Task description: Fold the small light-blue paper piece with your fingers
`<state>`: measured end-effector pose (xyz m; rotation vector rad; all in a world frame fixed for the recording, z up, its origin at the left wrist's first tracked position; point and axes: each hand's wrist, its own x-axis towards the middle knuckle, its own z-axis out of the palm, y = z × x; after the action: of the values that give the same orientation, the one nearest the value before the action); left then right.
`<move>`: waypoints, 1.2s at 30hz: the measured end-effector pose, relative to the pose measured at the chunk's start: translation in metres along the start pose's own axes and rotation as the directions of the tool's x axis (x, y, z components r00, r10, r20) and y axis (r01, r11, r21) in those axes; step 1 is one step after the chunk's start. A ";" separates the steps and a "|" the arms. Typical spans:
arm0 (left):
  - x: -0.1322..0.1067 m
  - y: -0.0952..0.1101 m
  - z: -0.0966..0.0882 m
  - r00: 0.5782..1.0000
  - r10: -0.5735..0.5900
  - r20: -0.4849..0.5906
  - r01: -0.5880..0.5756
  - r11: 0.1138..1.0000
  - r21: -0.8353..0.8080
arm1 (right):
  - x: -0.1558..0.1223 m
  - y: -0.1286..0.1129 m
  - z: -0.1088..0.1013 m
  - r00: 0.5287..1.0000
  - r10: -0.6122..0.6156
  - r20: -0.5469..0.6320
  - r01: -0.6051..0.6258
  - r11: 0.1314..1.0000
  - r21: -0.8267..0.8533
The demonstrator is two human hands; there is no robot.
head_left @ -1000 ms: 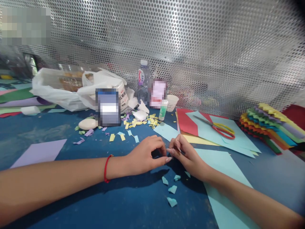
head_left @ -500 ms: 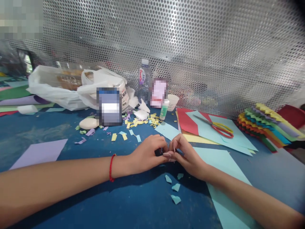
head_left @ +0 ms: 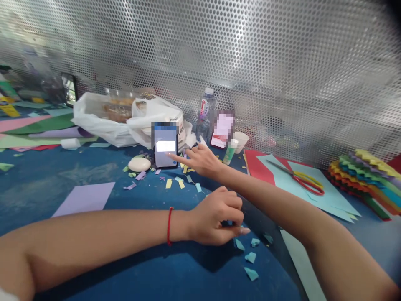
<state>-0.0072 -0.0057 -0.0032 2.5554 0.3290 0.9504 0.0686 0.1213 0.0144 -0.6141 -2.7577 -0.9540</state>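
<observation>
Smartphone (head_left: 165, 138) stands on the table (head_left: 138, 276) before a white plastic bag (head_left: 100, 129); the right hand (head_left: 204, 160), empty, points its index finger (head_left: 179, 158) at the screen (head_left: 164, 146); the left hand (head_left: 219, 215) curls beside turquoise scraps (head_left: 251, 274), its grasp unclear.

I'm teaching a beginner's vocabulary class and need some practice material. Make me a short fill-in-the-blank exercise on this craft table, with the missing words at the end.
1. The right hand extends its ____ finger toward the screen of the phone.
2. The bracelet on the wrist of the left hand is ____.
3. The scissors have one red handle and one ____ handle.
4. The cap on the bottle is ____.

Missing words: index; red; yellow; white.
</observation>
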 end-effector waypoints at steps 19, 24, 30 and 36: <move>0.002 0.000 0.002 1.000 -0.013 0.011 0.013 1.000 -0.024 | -0.060 0.000 -0.021 1.000 -0.020 -0.002 0.020 0.999 -0.026; 0.002 -0.006 0.007 0.992 -0.118 -0.052 0.112 0.989 -0.098 | -0.105 -0.005 -0.031 0.994 0.101 0.050 -0.104 0.991 0.079; 0.002 -0.010 0.010 0.978 -0.154 -0.140 0.126 0.974 -0.188 | -0.117 -0.009 -0.035 0.995 0.070 0.066 -0.075 0.994 0.074; 0.004 -0.007 0.007 0.947 -0.263 -0.182 0.218 0.948 -0.232 | -0.109 -0.009 -0.037 0.991 0.110 0.072 -0.119 0.984 0.135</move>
<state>-0.0002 0.0001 -0.0097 2.1687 0.5588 1.0997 0.1639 0.0562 0.0085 -0.7826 -2.7792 -0.7234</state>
